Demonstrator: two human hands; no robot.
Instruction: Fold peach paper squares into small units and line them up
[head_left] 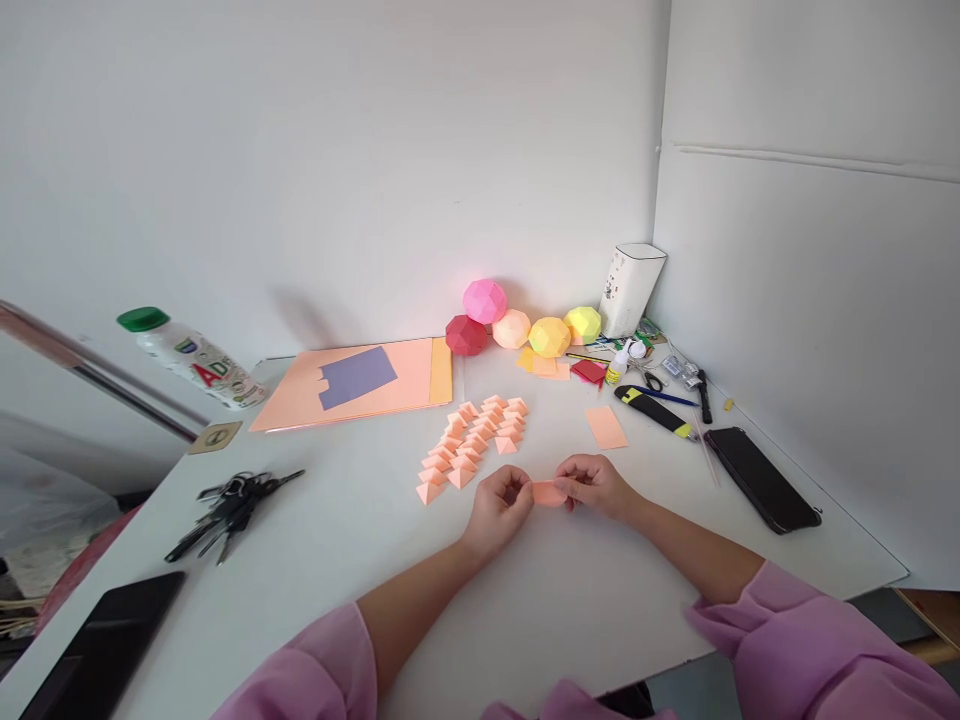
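A small piece of peach paper (548,493) is stretched between my two hands, just above the white table. My left hand (496,508) pinches its left end between thumb and fingers. At the other end, my right hand (592,484) grips the paper the same way, and its fingers cover that edge. Beyond my left hand lie rows of small folded peach paper pieces (466,452), shaped like little peaks. A flat peach paper rectangle (606,427) rests on the table past my right hand.
Faceted paper balls (549,337) line the wall. Peach sheets (360,395) with a purple paper piece (360,378) lie back left. Keys (232,510), a bottle (196,362) and a laptop-like black object (112,645) are left. A cutter (654,412), glue bottle (618,366) and phone (761,478) are right.
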